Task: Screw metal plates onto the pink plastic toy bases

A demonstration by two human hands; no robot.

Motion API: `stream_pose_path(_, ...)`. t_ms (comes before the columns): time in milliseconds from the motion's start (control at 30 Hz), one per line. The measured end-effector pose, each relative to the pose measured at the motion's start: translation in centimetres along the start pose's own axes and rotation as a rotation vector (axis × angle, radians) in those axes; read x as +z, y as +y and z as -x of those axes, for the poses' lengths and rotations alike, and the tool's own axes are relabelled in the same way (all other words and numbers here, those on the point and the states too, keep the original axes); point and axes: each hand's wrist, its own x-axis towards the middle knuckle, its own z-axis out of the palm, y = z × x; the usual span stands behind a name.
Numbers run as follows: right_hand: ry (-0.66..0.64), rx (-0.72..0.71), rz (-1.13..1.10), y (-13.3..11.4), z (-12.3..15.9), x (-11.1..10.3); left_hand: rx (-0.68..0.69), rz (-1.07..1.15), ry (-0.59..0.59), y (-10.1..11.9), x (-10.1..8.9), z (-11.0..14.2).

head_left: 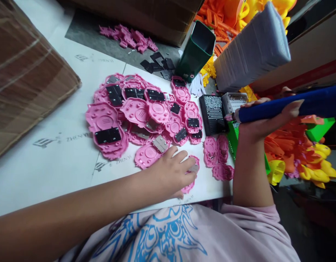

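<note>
My left hand (pixel 176 173) lies over a small pink plastic casing (pixel 189 188) near the table's front edge, its fingers and thumb holding the piece down. A grey plate shows on that casing beside my fingertips. In my right hand (pixel 266 125) is a blue electric screwdriver (pixel 282 105), pointing left. Its bit is at the right edge of a black screw tray (pixel 204 120) filled with small silver screws; whether a screw sits on the bit, I cannot tell. Left of the tray, pink casings with black or grey covers (pixel 107 135) lie in a pile.
Several small pink casings (pixel 211 149) lie below the tray. Behind stand a dark green bin (pixel 194 51), black covers (pixel 158 63) and pink parts (pixel 127 36). Cardboard boxes (pixel 28 72) border the left and back. A stack of pale sheets (pixel 252 47) and orange parts (pixel 282 149) are at right.
</note>
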Motion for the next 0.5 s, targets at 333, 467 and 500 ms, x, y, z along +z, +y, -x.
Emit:
stream_pose_path(333,0.088,-0.01,-0.052,-2.4,-0.2,0.6,-0.03,-0.011,-0.022,0.3,-0.6,-0.1)
stream_pose_path(467,-0.076,0.055,0.002,-6.0,1.9,-0.5,-0.048,0.016,-0.014,0.2,-0.7,0.0)
stream_pose_path(500,-0.151,0.139,0.035,-6.8,2.6,-1.0,-0.055,0.02,-0.008,0.2,-0.7,0.0)
